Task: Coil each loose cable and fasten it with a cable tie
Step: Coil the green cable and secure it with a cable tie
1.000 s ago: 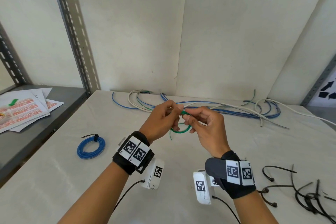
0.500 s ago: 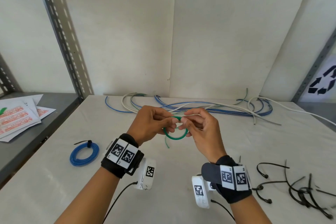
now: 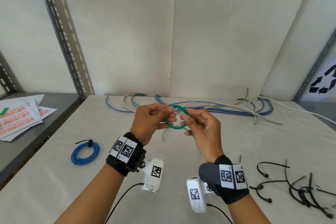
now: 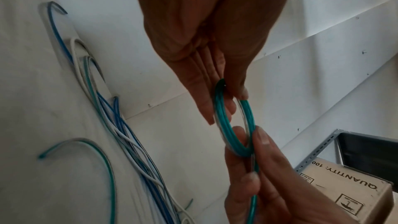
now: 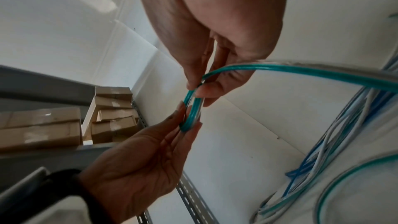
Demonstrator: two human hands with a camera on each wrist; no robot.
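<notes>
Both hands held up over the counter (image 3: 181, 151), btwn them a small green cable coil (image 3: 175, 117). Left hand (image 3: 151, 121) pinches coil's left side w/ thumb + fingers; right hand (image 3: 201, 129) pinches the right side, loose green tail hanging below. Blue coil (image 3: 85, 153), already tied w/ black tie, lies on counter at left. Loose blue/white cables (image 3: 209, 108) along back wall. Black cable ties (image 3: 298, 189) scattered at right. Papers (image 3: 20, 116) on side shelf, far left.
</notes>
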